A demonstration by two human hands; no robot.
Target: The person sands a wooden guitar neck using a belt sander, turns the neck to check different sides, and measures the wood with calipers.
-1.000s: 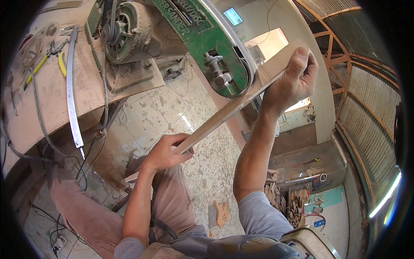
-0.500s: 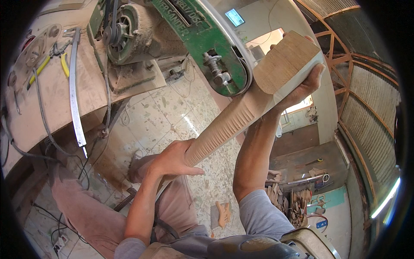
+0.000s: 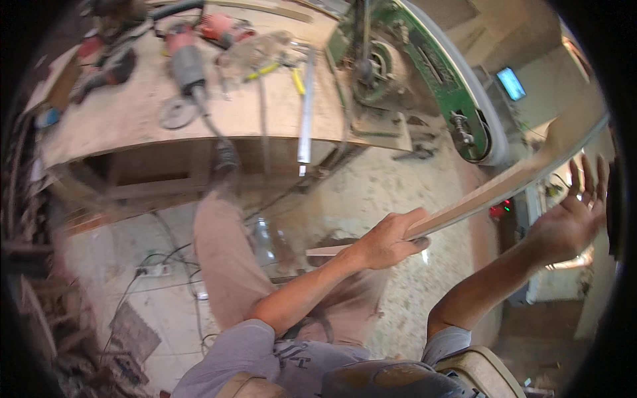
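A long, pale wooden piece [image 3: 484,198], with a narrow shaft and a broader far end, slants up to the right, blurred by motion. My left hand [image 3: 391,242] is wrapped round its shaft, and a short length sticks out behind the hand over my lap. Below the broad end, my right hand [image 3: 570,222] is open with its fingers spread. Whether those fingertips touch the wood I cannot tell. Just beyond the wood is the rounded end of a green belt sander [image 3: 458,99].
A workbench [image 3: 232,126] at left bears a red-and-grey power tool [image 3: 186,60], yellow-handled pliers [image 3: 298,81] and a metal straightedge [image 3: 306,113] jutting past the edge. Cables and a white power strip [image 3: 156,270] lie on the floor. A lit screen [image 3: 511,83] stands at the back right.
My view has swung left, bringing in more of the bench. My right hand has let go of the wood's broad end and spread its fingers. The left hand keeps its grip, and the wood has turned.
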